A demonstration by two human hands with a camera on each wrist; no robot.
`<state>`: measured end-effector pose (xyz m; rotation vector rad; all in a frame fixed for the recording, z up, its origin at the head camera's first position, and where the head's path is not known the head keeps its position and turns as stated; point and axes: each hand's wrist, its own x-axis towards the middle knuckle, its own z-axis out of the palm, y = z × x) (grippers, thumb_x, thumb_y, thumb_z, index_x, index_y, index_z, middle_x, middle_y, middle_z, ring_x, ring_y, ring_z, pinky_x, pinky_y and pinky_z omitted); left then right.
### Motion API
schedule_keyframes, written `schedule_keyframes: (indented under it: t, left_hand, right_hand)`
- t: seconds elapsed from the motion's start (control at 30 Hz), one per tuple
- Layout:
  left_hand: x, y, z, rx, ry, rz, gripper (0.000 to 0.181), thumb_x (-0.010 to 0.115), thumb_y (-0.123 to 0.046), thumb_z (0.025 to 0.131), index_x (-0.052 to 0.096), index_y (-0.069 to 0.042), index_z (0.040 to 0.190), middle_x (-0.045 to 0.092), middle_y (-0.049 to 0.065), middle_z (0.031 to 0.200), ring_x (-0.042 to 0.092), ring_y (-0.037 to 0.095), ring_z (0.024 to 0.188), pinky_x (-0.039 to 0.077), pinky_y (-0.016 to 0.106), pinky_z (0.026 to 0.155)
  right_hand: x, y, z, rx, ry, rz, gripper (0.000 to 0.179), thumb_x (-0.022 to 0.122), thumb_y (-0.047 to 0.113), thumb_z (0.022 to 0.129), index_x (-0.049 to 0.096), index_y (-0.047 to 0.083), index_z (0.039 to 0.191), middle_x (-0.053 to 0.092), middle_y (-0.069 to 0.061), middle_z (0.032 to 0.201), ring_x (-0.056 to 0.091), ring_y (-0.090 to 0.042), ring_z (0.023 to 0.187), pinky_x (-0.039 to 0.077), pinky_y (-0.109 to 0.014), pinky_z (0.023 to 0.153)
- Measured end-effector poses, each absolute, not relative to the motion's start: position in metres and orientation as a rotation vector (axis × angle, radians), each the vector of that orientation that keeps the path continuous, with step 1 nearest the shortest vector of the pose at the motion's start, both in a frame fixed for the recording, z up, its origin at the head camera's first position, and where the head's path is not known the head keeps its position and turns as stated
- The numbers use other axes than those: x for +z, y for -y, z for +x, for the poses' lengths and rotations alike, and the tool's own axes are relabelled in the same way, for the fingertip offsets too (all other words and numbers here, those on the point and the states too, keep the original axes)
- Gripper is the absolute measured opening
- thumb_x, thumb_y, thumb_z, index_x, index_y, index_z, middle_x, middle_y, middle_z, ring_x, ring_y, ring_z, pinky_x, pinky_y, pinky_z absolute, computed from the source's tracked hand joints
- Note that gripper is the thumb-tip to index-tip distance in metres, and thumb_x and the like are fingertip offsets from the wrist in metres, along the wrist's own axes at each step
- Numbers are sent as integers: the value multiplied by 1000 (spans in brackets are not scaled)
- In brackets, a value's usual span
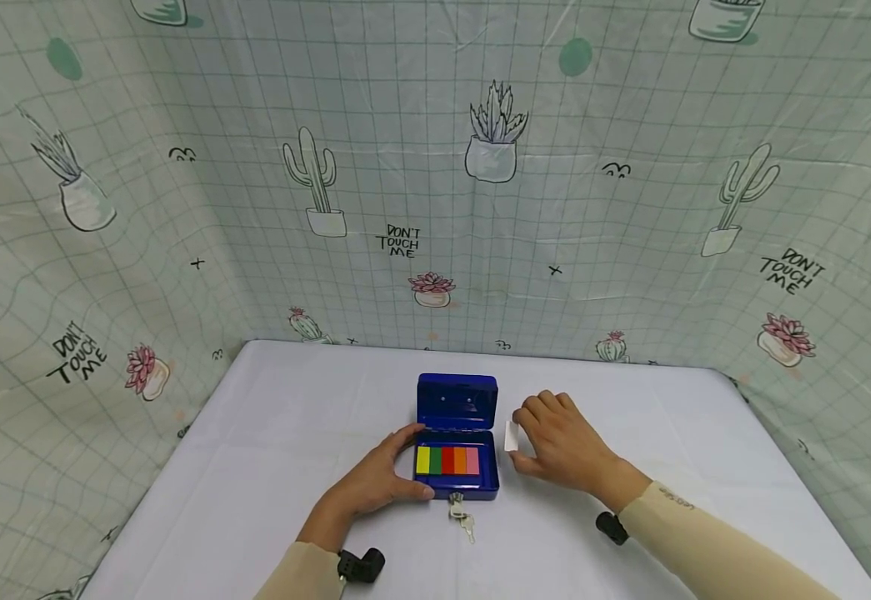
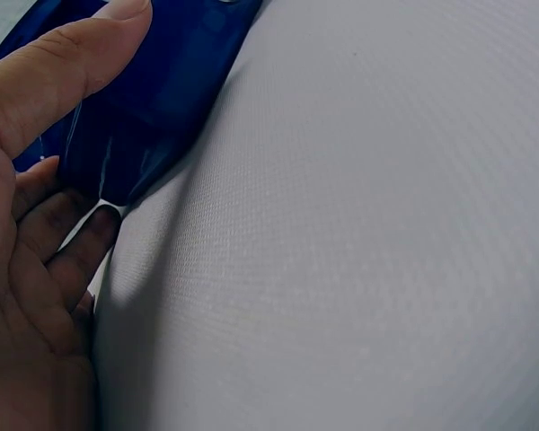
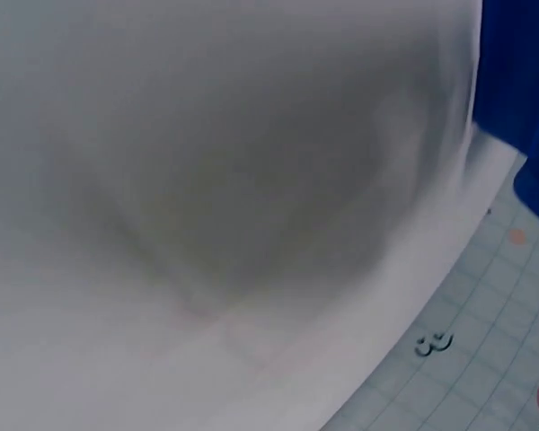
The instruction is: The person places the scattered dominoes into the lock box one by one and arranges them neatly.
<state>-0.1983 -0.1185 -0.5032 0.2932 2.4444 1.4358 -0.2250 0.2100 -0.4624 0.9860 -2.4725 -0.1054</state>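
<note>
A dark blue metal cash box [image 1: 486, 487] stands on the table with its lid [image 1: 456, 400] raised at the back. Inside lies a row of coloured strips [image 1: 448, 461]: yellow, green, red, orange and pink. Keys [image 1: 468, 527] hang from the lock at the box's front. My left hand [image 1: 377, 479] grips the box's left end, thumb at the front corner and fingers near the hinge; the left wrist view shows the thumb [image 2: 67, 72] against the blue wall. Just right of the box, my right hand [image 1: 564, 443] pinches a small white rectangular piece [image 1: 511, 436] between thumb and fingers.
A white cloth covers the table [image 1: 292, 417]. Behind and at both sides hangs a curtain [image 1: 375, 192] with a grid and cactus print. Black wrist cameras sit on both wrists, the left one [image 1: 362, 565] close above the tabletop.
</note>
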Motion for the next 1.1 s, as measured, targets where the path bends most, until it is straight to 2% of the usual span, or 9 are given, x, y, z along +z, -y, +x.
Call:
schedule_keyframes:
  t: [0.3, 0.5, 0.63, 0.83, 1.1]
  left_hand:
    - [-501, 119, -198, 1454, -2438, 305, 103, 96, -35, 77, 40, -25, 162, 38, 14, 169, 32, 43, 156, 23, 74, 122]
    - [-503, 120, -198, 1449, -2436, 307, 103, 96, -37, 77, 40, -25, 162, 38, 14, 169, 32, 43, 156, 22, 73, 123]
    - [-504, 120, -199, 1455, -2432, 308, 103, 96, -37, 77, 40, -26, 163, 38, 13, 169, 31, 43, 157, 21, 74, 123]
    - [-504, 120, -199, 1452, -2435, 315, 103, 95, -38, 77, 39, -26, 163, 38, 12, 170, 31, 42, 157, 22, 73, 123]
    - [-503, 120, -198, 1453, -2431, 323, 102, 95, -39, 77, 40, -24, 163, 38, 14, 169, 31, 43, 157, 22, 73, 123]
  right_hand:
    - [-463, -183, -220, -177, 2524, 1052, 48, 75, 55, 89, 67, 13, 111, 60, -2, 99, 49, -22, 94, 39, -34, 79]
    - [-462, -167, -217, -243, 2579, 1055, 45, 75, 54, 88, 65, 13, 102, 55, -1, 91, 47, -21, 88, 35, -33, 74]
    - [-462, -160, -217, -269, 2628, 1031, 47, 77, 57, 87, 66, 13, 101, 50, 1, 87, 45, -20, 86, 32, -32, 73]
    - [-462, -155, -217, -307, 2683, 1006, 50, 79, 58, 85, 67, 13, 104, 50, 1, 86, 44, -20, 86, 32, -32, 73]
    - [-458, -147, -213, -367, 2745, 978, 46, 80, 51, 86, 65, 12, 107, 55, -2, 90, 46, -22, 87, 36, -33, 73]
